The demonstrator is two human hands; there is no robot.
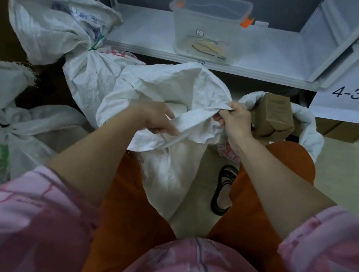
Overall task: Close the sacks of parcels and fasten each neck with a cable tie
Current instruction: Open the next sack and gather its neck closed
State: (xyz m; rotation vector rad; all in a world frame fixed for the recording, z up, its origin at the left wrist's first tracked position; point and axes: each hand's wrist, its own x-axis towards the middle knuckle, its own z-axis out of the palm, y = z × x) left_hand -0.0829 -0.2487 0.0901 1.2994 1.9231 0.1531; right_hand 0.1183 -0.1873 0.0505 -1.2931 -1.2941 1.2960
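Note:
A white woven sack stands between my knees with its mouth still wide apart. My left hand grips the near rim of that mouth from above. My right hand pinches the right side of the rim and holds it up. A pale parcel shows inside the opening. Behind it to the left lies a tied sack whose neck carries a green cable tie. On the shelf stands a clear plastic tub with several coloured cable ties on its bottom.
To the right is another sack with a rolled-down rim, holding brown cardboard boxes. More tied sacks lie at the left. A white shelf runs across the back, with a paper label reading 4-3. A black sandal lies on the floor.

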